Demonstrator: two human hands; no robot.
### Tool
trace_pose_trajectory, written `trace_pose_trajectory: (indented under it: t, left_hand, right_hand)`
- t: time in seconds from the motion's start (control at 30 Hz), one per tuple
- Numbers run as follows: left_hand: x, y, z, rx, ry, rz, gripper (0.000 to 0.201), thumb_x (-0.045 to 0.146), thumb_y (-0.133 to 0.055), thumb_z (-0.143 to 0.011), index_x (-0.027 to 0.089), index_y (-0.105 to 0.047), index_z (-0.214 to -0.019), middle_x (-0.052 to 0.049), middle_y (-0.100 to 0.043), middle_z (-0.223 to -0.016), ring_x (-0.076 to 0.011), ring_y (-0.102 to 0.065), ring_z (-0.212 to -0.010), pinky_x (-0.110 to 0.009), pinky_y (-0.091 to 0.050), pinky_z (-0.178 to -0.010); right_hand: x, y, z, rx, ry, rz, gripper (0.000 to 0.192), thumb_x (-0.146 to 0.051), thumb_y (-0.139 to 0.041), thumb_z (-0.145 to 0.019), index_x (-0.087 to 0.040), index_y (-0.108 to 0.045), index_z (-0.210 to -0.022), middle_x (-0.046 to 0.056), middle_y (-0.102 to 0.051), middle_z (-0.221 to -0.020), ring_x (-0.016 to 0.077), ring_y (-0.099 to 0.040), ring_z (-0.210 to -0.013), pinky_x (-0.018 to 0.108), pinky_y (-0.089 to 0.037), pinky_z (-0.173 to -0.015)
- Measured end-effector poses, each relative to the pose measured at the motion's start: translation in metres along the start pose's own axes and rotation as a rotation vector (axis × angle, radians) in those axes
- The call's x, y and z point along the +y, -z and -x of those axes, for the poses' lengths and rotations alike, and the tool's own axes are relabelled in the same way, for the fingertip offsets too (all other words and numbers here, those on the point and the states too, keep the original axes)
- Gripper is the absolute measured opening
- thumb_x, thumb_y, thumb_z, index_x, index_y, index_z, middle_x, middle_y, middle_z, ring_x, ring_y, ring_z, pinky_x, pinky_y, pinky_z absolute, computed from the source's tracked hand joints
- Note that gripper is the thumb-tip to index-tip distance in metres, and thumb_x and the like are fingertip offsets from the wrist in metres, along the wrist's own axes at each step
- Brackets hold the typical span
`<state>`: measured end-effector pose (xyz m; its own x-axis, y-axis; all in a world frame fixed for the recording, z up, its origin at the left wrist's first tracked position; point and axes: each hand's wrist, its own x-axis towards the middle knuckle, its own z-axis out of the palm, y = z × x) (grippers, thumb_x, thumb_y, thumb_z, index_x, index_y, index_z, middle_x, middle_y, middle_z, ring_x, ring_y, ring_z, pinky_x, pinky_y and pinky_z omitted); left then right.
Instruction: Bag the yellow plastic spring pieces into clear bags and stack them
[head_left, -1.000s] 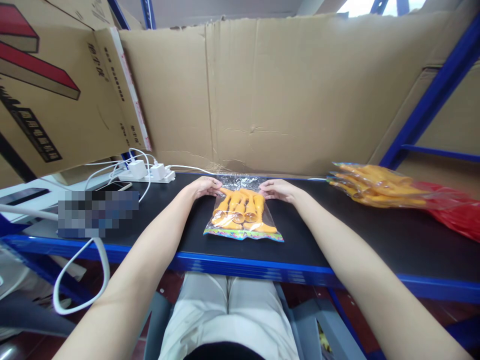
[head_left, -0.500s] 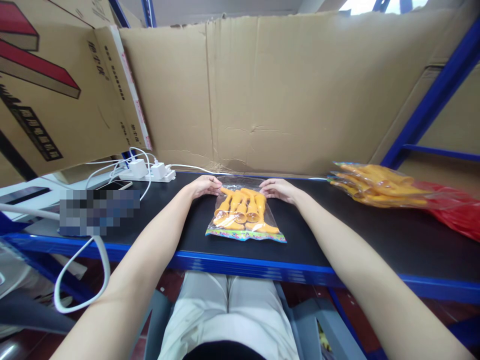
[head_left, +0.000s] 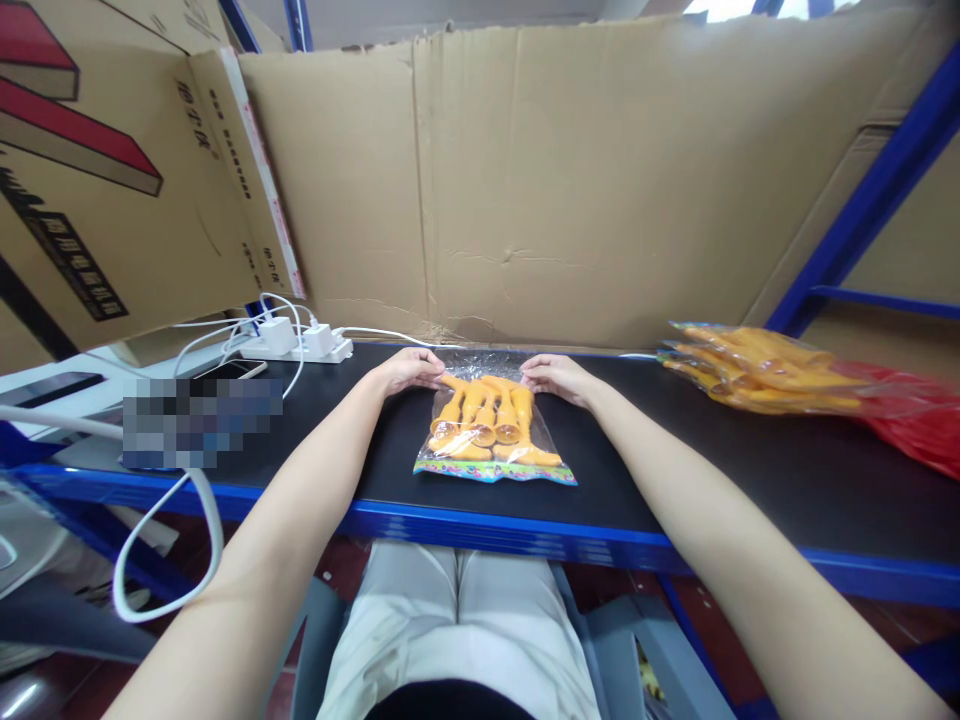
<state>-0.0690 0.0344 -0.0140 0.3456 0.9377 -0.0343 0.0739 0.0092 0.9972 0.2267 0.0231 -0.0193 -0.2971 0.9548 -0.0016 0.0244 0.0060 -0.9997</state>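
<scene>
A clear plastic bag [head_left: 551,440] lies flat on the black tabletop in front of me, its coloured printed strip along the near edge. Inside it are several orange plastic pieces [head_left: 484,410] with flared, cup-like ends. My left hand [head_left: 412,370] pinches the bag's far left edge between thumb and fingers. On the opposite side, my right hand [head_left: 555,378] grips the far right edge in the same way. Clear film stretches between the two hands, beyond the orange pieces.
More bags of orange pieces [head_left: 765,370] are stacked at the right, beside red plastic [head_left: 915,410]. A white power strip [head_left: 330,350] with plugs and cables sits at the back left. Cardboard [head_left: 600,180] walls the back. A blue rail [head_left: 495,530] edges the table.
Both hands stay at the bag's far corners. The clear film between them now looks more wrinkled and catches more light. Otherwise the view has barely shifted.
</scene>
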Motion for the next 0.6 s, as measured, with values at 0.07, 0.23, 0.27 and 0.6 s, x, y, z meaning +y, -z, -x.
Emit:
trace_pose_trajectory:
  t: [0.07,0.23,0.27,0.6]
  left_hand:
    - [0.0001,0.0013,-0.0003,-0.011,-0.004,0.003,0.022,0.01,-0.072,-0.06,0.01,-0.054,-0.072,-0.004,-0.065,-0.065,-0.0176,-0.066,-0.066,-0.035,-0.052,-0.071]
    - [0.0006,0.004,0.0002,-0.007,0.004,0.017,0.023,0.009,-0.073,-0.058,0.011,-0.055,-0.072,-0.005,-0.066,-0.069,-0.0183,-0.066,-0.067,-0.035,-0.053,-0.07]
    - [0.0007,0.0042,0.0005,-0.002,0.004,0.02,0.023,0.009,-0.073,-0.058,0.011,-0.055,-0.072,-0.005,-0.066,-0.07,-0.0182,-0.066,-0.067,-0.035,-0.053,-0.07]
    - [0.0001,0.0047,0.0018,-0.003,0.001,-0.019,0.015,0.007,-0.068,-0.061,0.009,-0.064,-0.076,-0.008,-0.068,-0.07,-0.0176,-0.066,-0.067,-0.033,-0.053,-0.071]
  right_hand:
    - [0.0007,0.0011,-0.0007,-0.012,0.013,-0.009,0.01,-0.002,-0.057,-0.072,-0.011,-0.058,-0.077,0.004,-0.064,-0.061,0.0086,-0.058,-0.053,0.021,-0.05,-0.056]
    - [0.0022,0.0031,-0.0006,-0.014,0.035,-0.015,0.011,-0.002,-0.056,-0.071,-0.011,-0.06,-0.075,0.005,-0.064,-0.061,0.0089,-0.058,-0.052,0.021,-0.05,-0.055]
    - [0.0023,0.0031,-0.0004,-0.011,0.035,-0.017,0.011,-0.002,-0.056,-0.07,-0.011,-0.06,-0.074,0.005,-0.064,-0.06,0.0088,-0.058,-0.052,0.021,-0.05,-0.055]
    - [0.0043,0.0037,-0.0009,-0.015,0.017,-0.035,0.012,-0.001,-0.057,-0.068,-0.012,-0.059,-0.072,0.003,-0.063,-0.059,0.0083,-0.057,-0.051,0.021,-0.05,-0.056]
